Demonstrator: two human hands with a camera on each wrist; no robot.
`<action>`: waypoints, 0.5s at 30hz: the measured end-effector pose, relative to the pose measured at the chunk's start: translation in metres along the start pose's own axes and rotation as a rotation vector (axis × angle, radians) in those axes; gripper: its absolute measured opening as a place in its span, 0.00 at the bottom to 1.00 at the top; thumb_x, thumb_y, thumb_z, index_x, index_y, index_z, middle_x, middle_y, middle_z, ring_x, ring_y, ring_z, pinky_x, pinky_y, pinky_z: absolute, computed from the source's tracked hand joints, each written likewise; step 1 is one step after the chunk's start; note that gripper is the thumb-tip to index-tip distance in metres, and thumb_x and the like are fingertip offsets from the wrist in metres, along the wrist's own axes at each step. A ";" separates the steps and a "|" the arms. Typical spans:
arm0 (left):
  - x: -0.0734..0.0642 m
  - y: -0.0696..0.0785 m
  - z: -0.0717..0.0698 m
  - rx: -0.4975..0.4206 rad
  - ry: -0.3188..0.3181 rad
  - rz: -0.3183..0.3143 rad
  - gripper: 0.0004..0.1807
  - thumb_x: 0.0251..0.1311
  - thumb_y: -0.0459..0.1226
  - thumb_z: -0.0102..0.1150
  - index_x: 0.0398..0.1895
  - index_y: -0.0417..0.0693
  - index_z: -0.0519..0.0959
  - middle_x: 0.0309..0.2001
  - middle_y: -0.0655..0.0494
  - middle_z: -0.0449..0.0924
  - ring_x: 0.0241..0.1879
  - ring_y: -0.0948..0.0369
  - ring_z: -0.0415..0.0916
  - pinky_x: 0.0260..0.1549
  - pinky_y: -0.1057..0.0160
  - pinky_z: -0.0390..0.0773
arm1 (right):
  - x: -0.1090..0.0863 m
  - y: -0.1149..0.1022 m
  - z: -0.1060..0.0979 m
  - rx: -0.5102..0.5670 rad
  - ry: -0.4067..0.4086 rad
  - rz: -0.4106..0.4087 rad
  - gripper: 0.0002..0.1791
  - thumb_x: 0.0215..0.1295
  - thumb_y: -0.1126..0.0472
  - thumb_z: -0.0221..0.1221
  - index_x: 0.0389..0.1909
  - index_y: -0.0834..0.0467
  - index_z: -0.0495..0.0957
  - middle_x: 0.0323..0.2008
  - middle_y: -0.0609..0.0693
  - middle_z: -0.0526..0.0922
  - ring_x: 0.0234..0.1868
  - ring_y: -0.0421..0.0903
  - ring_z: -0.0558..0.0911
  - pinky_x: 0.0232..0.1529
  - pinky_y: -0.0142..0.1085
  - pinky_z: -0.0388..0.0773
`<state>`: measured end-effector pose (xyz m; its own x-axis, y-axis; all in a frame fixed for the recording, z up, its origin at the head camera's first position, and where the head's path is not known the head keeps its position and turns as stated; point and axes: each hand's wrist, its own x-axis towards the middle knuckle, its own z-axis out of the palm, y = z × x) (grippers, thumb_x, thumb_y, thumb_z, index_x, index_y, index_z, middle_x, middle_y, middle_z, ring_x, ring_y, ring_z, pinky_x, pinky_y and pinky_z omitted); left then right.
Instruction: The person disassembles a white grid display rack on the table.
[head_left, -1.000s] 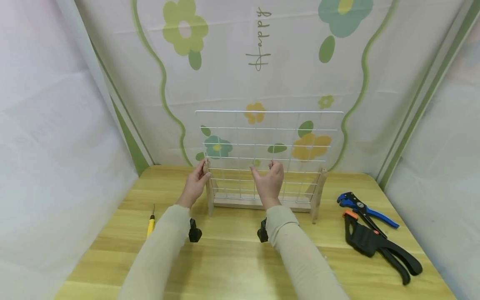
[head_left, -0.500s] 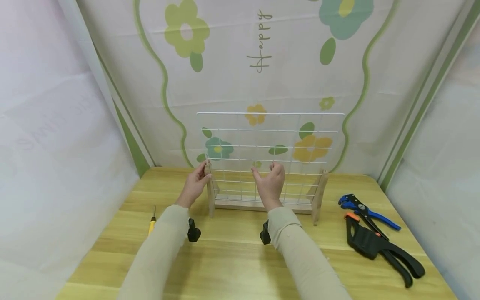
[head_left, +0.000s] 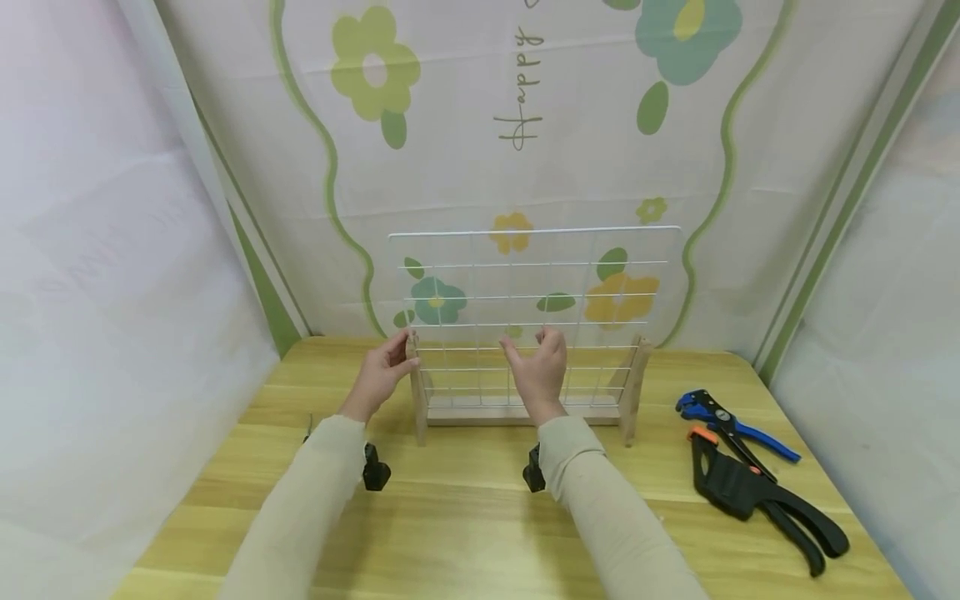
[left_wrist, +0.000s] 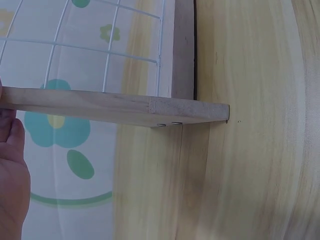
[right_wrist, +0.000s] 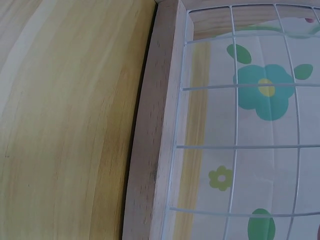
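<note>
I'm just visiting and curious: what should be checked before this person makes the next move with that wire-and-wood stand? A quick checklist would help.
1. Left hand supporting the stand: ok; it grips the left upright near its top.
2. Right hand holding something: cannot tell; it is in front of the wire grid, fingers curled out of sight.
3. Grid level: not ok; its top edge looks slightly lower at the left.
4. Grid fixed to the base rail: cannot tell; its lower edge runs alongside.
5. Metal fasteners tight: cannot tell; two show on the upright.
6. Tools apart from stand: ok for the blue pliers and black clamp.
</note>
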<state>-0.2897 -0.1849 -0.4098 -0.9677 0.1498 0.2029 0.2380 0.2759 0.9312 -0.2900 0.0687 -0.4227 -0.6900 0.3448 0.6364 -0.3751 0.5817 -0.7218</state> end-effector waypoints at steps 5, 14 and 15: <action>-0.006 -0.001 -0.002 -0.037 0.001 -0.028 0.34 0.58 0.32 0.60 0.68 0.43 0.60 0.65 0.45 0.64 0.62 0.51 0.65 0.58 0.59 0.68 | -0.002 0.003 -0.001 -0.001 -0.016 0.005 0.33 0.52 0.47 0.67 0.44 0.67 0.63 0.36 0.59 0.69 0.37 0.52 0.69 0.39 0.43 0.72; -0.018 0.000 -0.008 -0.039 -0.037 -0.030 0.34 0.54 0.33 0.64 0.66 0.42 0.64 0.62 0.44 0.68 0.60 0.52 0.67 0.57 0.63 0.69 | -0.009 0.002 -0.002 -0.034 0.024 -0.097 0.34 0.51 0.53 0.68 0.50 0.68 0.64 0.43 0.63 0.75 0.45 0.58 0.77 0.48 0.47 0.77; -0.020 0.000 -0.008 -0.042 -0.042 -0.030 0.34 0.55 0.33 0.64 0.65 0.42 0.64 0.62 0.44 0.68 0.60 0.52 0.67 0.57 0.64 0.69 | -0.009 0.002 -0.002 -0.043 0.031 -0.114 0.34 0.50 0.54 0.69 0.51 0.68 0.64 0.43 0.63 0.76 0.45 0.58 0.77 0.47 0.47 0.77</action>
<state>-0.2713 -0.1953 -0.4112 -0.9697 0.1823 0.1628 0.2046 0.2414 0.9486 -0.2833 0.0688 -0.4294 -0.6248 0.2970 0.7221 -0.4222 0.6495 -0.6324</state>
